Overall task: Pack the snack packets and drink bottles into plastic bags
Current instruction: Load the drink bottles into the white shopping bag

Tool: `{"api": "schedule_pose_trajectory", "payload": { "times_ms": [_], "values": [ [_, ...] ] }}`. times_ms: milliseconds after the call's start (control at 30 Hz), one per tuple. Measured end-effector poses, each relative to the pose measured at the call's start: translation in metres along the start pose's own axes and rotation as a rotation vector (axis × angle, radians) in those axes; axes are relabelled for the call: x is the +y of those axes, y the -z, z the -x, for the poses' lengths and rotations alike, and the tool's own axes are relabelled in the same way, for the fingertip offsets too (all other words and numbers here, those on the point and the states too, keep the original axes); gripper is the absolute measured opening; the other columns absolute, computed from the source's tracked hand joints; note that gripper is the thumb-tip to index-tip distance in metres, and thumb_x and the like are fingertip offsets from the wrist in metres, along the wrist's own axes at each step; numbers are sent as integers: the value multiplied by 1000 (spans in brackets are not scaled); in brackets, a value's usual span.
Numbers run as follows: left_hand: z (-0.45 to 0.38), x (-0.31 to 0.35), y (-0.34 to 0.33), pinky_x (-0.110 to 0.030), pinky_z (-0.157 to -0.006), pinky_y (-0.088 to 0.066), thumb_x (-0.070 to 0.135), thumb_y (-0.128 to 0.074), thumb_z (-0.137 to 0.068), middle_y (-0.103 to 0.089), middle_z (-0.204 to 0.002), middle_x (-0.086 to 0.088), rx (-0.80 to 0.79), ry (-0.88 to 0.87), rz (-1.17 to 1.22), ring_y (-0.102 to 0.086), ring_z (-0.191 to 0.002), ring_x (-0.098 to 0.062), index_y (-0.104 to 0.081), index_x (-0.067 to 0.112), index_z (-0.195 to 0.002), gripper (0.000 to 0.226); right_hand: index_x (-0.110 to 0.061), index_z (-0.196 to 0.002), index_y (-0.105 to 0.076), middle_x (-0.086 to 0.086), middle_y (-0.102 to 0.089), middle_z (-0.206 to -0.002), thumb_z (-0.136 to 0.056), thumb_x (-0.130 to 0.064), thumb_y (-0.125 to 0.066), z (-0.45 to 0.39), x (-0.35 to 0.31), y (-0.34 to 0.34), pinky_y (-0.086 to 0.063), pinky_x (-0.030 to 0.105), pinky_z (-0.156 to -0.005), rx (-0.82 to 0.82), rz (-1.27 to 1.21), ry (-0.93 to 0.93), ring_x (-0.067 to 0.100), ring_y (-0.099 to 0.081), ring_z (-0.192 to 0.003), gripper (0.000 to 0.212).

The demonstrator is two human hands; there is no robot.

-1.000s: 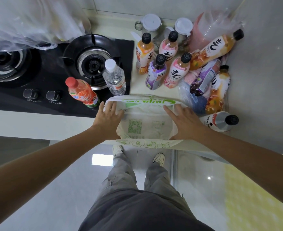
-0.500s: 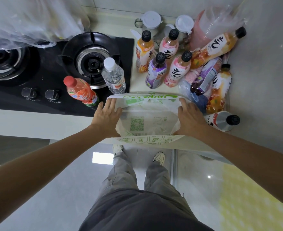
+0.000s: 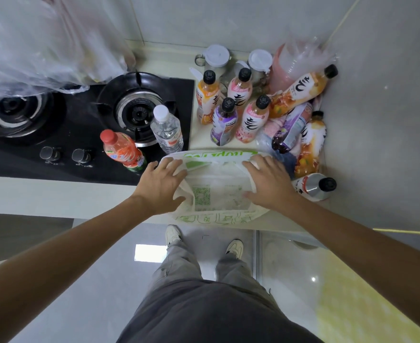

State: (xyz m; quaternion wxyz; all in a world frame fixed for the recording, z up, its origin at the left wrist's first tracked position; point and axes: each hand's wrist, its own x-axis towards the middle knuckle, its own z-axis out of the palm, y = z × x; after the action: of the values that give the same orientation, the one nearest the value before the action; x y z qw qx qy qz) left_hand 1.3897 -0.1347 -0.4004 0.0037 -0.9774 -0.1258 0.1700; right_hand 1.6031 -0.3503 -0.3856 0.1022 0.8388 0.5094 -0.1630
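A white plastic bag (image 3: pixel 218 194) with green print lies at the counter's front edge, its mouth spread wide. My left hand (image 3: pixel 159 186) grips its left rim and my right hand (image 3: pixel 268 184) grips its right rim, fingers splayed. A red-capped orange drink bottle (image 3: pixel 123 152) and a clear water bottle (image 3: pixel 168 131) stand on the hob just left of the bag. Several black-capped drink bottles (image 3: pixel 228 112) stand behind the bag, and more lean or lie in the right corner (image 3: pixel 300 91). A silver bottle (image 3: pixel 312 186) lies beside my right hand. The bag looks empty inside.
A black gas hob (image 3: pixel 134 110) with two burners fills the left of the counter. A large clear plastic bag (image 3: pixel 43 45) hangs over the far left. Two white-lidded jars (image 3: pixel 216 56) and wrapped pink cups (image 3: pixel 290 65) stand by the back wall. The right wall closes the corner.
My right hand slid from the bag's middle to its right rim, and my left hand shifted along the left rim. The bag's mouth is spread wider. The bottles have not moved.
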Motion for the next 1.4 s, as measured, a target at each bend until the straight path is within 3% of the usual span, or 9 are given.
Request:
{"api": "schedule_pose_trajectory", "payload": {
  "times_ms": [167, 333, 467, 567, 700, 900, 1067, 1300, 1400],
  "values": [
    [11, -3, 37, -42, -73, -48, 48, -64, -88, -53, -122, -7, 322, -10, 95, -49, -104, -27, -55, 15, -127, 52, -18, -140, -44, 7, -50, -132, -93, -48, -65, -7, -18, 42, -55, 46, -78, 322, -192, 19, 32, -58, -113, 60],
    [-3, -26, 87, -43, -68, -49, 41, -59, -92, -46, -115, -14, 550, 172, 150, -48, -98, -32, -49, 12, -131, 50, -21, -151, -34, 15, -46, -142, -95, -46, -61, -54, -30, 91, -57, 53, -78, 487, -259, -57, 41, -63, -110, 67],
    [-24, -49, 105, -45, -75, -50, 50, -56, -92, -45, -120, -16, 468, 341, 149, -47, -105, -36, -51, 17, -131, 52, -24, -144, -41, 15, -56, -135, -100, -51, -52, -88, -35, 103, -49, 45, -75, 375, -240, -134, 41, -63, -111, 53],
    [-36, -54, 103, -44, -65, -47, 47, -57, -95, -55, -114, -13, 358, 319, 237, -55, -106, -37, -51, 16, -123, 41, -20, -135, -47, 13, -63, -121, -101, -45, -55, -99, -35, 101, -39, 40, -71, 372, -239, -150, 39, -65, -105, 42],
    [-45, -54, 101, -49, -64, -52, 40, -58, -99, -59, -98, -11, 354, 299, 358, -61, -82, -42, -43, 14, -109, 32, -15, -116, -50, 14, -66, -107, -102, -38, -59, -105, -29, 96, -41, 40, -65, 399, -327, -135, 40, -65, -97, 28],
    [-32, -47, 114, -38, -55, -36, 40, -56, -100, -56, -90, -8, 518, 196, 397, -57, -74, -38, -46, 11, -106, 31, -12, -108, -51, 12, -67, -90, -101, -39, -59, -81, -21, 106, -54, 46, -67, 592, -402, -27, 38, -66, -79, 29],
    [-14, -27, 152, -35, -59, -31, 41, -57, -100, -61, -93, -10, 642, 156, 414, -45, -73, -26, -50, 9, -104, 34, -10, -101, -57, 5, -66, -84, -97, -38, -64, -49, -18, 129, -52, 44, -64, 730, -504, 22, 32, -64, -74, 29],
    [1, 10, 146, -36, -58, -35, 45, -58, -98, -48, -71, 1, 557, 114, 485, -50, -68, -30, -46, 12, -95, 35, -11, -97, -56, 2, -60, -73, -95, -33, -67, -10, -15, 115, -51, 44, -60, 682, -525, 48, 29, -57, -65, 25],
    [-2, 27, 125, -37, -59, -38, 46, -57, -98, -50, -74, 1, 465, 114, 482, -54, -70, -33, -41, 18, -95, 32, -15, -92, -49, 3, -58, -74, -96, -36, -66, 1, -17, 94, -50, 45, -63, 610, -495, 35, 30, -55, -72, 27]
  ]
}}
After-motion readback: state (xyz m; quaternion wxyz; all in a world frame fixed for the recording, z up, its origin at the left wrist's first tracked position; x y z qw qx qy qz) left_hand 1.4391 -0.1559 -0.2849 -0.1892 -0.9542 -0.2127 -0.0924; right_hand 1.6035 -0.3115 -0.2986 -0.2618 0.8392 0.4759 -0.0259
